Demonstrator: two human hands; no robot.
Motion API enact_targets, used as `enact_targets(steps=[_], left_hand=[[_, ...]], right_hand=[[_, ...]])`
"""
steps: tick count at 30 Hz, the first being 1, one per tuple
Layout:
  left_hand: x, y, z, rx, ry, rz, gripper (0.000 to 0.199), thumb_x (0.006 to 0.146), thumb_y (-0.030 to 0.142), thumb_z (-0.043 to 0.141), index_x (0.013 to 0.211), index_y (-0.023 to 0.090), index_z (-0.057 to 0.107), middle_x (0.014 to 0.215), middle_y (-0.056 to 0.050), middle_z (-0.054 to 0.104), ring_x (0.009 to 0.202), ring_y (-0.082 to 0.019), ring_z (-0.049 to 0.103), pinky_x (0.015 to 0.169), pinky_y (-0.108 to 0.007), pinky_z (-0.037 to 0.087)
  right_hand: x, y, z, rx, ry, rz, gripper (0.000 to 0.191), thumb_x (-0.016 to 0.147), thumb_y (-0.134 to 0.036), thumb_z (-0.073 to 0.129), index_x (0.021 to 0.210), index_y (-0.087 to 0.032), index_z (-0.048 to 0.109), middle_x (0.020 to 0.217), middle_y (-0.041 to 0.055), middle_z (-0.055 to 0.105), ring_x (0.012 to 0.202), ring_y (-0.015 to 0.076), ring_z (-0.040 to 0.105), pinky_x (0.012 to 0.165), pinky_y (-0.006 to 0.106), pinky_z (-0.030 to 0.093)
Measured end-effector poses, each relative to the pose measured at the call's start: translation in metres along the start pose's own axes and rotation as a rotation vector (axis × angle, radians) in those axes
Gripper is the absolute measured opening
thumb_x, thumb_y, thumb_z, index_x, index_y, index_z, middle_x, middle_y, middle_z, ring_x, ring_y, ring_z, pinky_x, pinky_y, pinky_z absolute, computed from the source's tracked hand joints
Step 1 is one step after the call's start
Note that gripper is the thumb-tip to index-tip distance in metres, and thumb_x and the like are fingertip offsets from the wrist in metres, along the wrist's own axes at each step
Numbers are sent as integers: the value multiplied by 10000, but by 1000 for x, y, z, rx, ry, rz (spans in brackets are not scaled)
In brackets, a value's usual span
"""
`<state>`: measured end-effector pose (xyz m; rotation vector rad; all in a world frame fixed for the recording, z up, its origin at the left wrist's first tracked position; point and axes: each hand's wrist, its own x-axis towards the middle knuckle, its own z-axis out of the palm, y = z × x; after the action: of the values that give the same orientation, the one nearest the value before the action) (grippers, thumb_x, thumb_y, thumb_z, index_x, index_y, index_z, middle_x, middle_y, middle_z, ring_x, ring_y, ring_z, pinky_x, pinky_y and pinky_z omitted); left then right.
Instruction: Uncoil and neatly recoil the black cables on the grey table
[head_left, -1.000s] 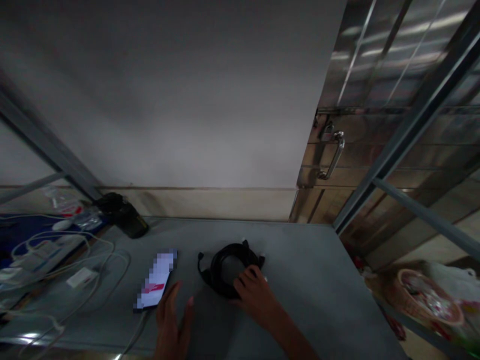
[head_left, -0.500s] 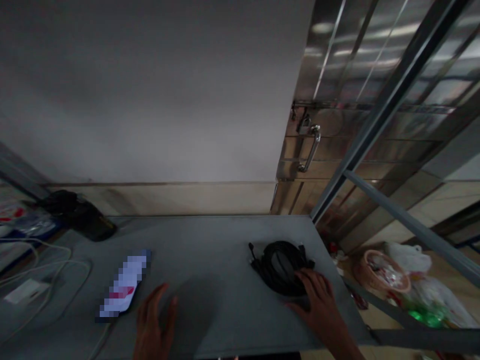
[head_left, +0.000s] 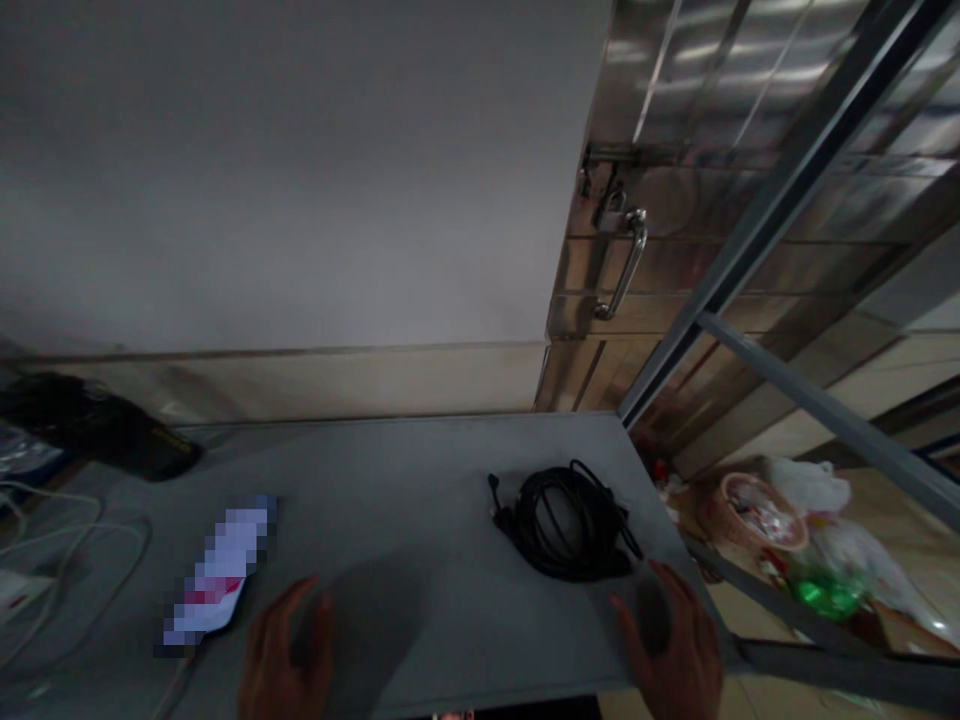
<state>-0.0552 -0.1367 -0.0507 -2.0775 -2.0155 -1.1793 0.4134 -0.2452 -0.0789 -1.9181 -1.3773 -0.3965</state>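
Observation:
A coil of black cable (head_left: pixel 536 540) lies on the right part of the grey table, with a plug end sticking out at its upper left. Just below and right of the coil is my right hand (head_left: pixel 671 640), thumb and fingers apart, touching nothing. My left hand (head_left: pixel 287 650) hovers near the front edge at the left, its thumb and fingers also spread and holding nothing. Beyond it to the left lies a phone (head_left: pixel 221 570) with a lit, pixelated screen and a cable at its lower end.
On the left are a black object (head_left: pixel 142 437), pale cables (head_left: pixel 79 540) and a white adapter (head_left: pixel 22 592). A metal frame post (head_left: pixel 750 235) rises at the right. On the floor sit a basket (head_left: pixel 720 510) and plastic bags (head_left: pixel 810 487).
My right hand has let go of the black coil and moved right and down. The coil's loops now sit looser. The view has shifted slightly.

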Motion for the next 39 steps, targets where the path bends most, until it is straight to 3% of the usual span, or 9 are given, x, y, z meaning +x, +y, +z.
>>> enact_targets(steps=[9,11,15,18,22,25,28,31,39], left_hand=[[0,1,-1,26,12,12,395,1101,569,541,1326,255,626,1245,-144,728,1170,-377,730,1025,-571,614],[1,2,-2,25,0,22,390,1104,562,535,1317,247,622,1234,-150,725,1162,-384,728,1010,-573,614],[3,2,-3,29,-10,39,368,1107,538,541,1326,252,615,1245,-142,725,1178,-381,727,1025,-573,607],[2,1,-3,23,-2,48,344,1105,519,555,1325,262,617,1229,-127,725,1165,-362,734,1020,-549,615],[2,2,-1,22,7,30,333,1098,512,565,1311,265,630,1226,-127,729,1142,-361,740,996,-539,615],[2,4,-1,-1,1,14,342,1092,536,559,1282,262,637,1195,-128,738,1118,-365,746,988,-549,612],[3,6,-1,0,-2,-6,353,1088,562,549,1265,271,644,1202,-127,746,1125,-367,749,997,-553,609],[3,5,-2,-2,-1,2,333,1086,557,566,1254,284,655,1189,-111,757,1111,-351,759,997,-525,616],[-1,0,-1,-13,-13,6,338,1101,554,559,1271,278,654,1210,-108,744,1130,-344,755,994,-512,625]], right_hand=[[17,-2,-1,209,-69,43,476,1155,-469,599,1579,-253,588,1524,167,647,1366,366,666,1100,551,565],[30,-9,1,230,-71,-24,444,1163,-372,579,1599,-283,582,1509,136,670,1342,333,682,1077,511,576],[54,-36,7,230,-132,-308,681,1097,-52,423,1715,-333,477,1452,82,733,1344,261,692,1141,485,542],[61,-64,12,249,-244,-440,884,971,70,324,1765,-311,408,1468,73,738,1420,232,661,1255,522,463],[55,-85,22,230,-335,-490,822,997,45,364,1760,-259,414,1460,94,740,1414,233,659,1264,510,471],[47,-77,26,181,-383,-487,592,1125,-176,518,1713,-236,482,1447,119,732,1379,292,670,1204,520,536],[40,-60,28,137,-327,-496,490,1139,-347,631,1616,-241,591,1312,121,760,1268,324,713,1126,526,583],[36,-42,24,92,-306,-501,421,1129,-238,618,1547,-265,653,1261,108,757,1250,320,717,1125,530,572],[50,-20,11,70,-232,-471,631,1088,-73,516,1672,-311,543,1268,109,713,1205,297,697,1063,491,550]])
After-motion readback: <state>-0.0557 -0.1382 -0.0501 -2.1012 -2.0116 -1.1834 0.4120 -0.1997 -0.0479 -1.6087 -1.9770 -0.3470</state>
